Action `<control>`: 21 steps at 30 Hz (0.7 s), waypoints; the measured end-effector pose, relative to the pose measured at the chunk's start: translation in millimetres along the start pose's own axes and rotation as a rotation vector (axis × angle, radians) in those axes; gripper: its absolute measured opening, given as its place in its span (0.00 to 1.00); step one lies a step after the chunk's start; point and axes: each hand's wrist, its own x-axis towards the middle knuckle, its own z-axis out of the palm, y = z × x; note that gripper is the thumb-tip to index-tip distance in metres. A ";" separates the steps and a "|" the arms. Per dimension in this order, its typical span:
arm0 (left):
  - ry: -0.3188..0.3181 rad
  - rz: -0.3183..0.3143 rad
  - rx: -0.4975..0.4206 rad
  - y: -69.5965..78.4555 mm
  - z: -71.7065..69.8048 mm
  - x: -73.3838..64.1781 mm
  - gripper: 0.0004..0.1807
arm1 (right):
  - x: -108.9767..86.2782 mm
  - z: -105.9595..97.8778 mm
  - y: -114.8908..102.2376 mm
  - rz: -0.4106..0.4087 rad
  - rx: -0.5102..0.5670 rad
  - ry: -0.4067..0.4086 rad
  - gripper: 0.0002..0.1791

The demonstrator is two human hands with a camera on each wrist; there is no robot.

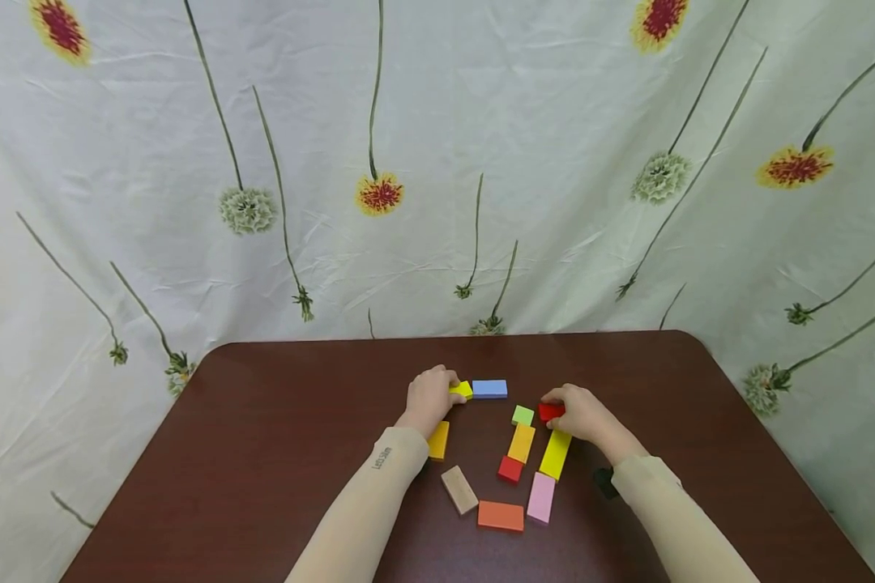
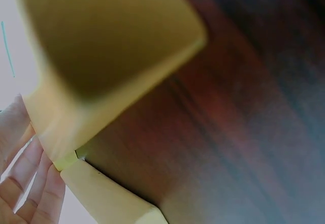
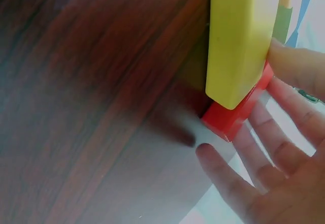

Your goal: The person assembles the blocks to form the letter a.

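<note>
My left hand [image 1: 428, 398] pinches a yellow block [image 1: 463, 390] at the left end of a blue block [image 1: 489, 389]. In the left wrist view its fingers [image 2: 39, 183] are at the far edge, partly hidden behind a large blurred yellow-orange block [image 2: 122, 36]. My right hand [image 1: 586, 417] holds a red block [image 1: 550, 412] between thumb and fingers at the far end of a long yellow block [image 1: 555, 455]. Seen from the right wrist, the red block [image 3: 236, 117] lies against the yellow block's end.
Blocks form a rough ring on the dark brown table [image 1: 277, 453]: orange-yellow [image 1: 439, 441], natural wood [image 1: 459, 490], orange [image 1: 501, 516] and pink [image 1: 541, 497]. Inside it, green [image 1: 522, 415], light orange [image 1: 521, 443] and red [image 1: 510, 470] blocks line up. Flowered cloth [image 1: 437, 267] hangs behind.
</note>
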 end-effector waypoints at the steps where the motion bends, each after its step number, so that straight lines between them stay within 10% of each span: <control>1: 0.000 0.002 0.000 0.1 -0.1 0.3 0.18 | -0.9 -0.4 -0.1 0.011 -0.001 0.005 0.24; 14: -0.001 -0.001 -0.012 0.1 0.2 1.1 0.18 | -28.0 3.7 -17.2 0.428 0.010 0.028 0.47; 21: 0.003 -0.003 -0.013 -0.1 0.2 -0.5 0.18 | -33.3 14.0 -28.1 0.452 0.123 0.037 0.45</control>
